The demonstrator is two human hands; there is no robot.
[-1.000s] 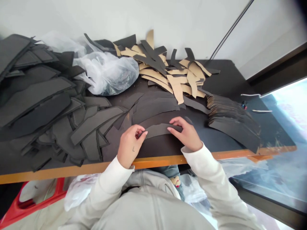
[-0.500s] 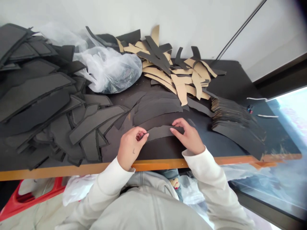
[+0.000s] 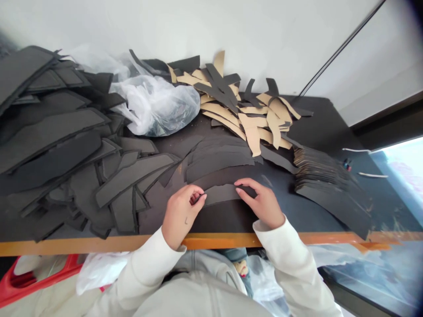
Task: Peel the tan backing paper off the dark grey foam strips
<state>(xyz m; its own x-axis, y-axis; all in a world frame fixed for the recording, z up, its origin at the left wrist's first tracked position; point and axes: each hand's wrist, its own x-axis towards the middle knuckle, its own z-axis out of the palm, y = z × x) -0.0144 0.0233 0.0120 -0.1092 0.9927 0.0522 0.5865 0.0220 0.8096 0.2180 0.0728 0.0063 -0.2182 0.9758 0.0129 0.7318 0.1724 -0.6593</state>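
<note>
Two hands of mine, seen from the head view, hold one dark curved strip [image 3: 222, 193] between them, low over the table [image 3: 228, 221] near its orange front edge. My left hand [image 3: 181, 213] pinches the strip's left end, thumb against forefinger, the other fingers curled in. My right hand [image 3: 262, 200] has the right end, thumb and forefinger slightly parted with the strip between them; how hard they press, I cannot tell. The middle spans the gap between my hands, bowed gently away from me.

The strip looks thin and light, bendy rather than stiff, with a somewhat ragged far edge that might tear if pulled; I judge a light pinch near each end suits it best. Its matt face does not look slippery.

Just beyond lie flat, overlapping dark strips [image 3: 221, 156]. A heap of dark pieces [image 3: 56, 156] fills the left; a clear plastic bag [image 3: 161, 103] and tan-faced strips [image 3: 224, 115] sit behind, and a fanned stack [image 3: 317, 171] stands to the right.
</note>
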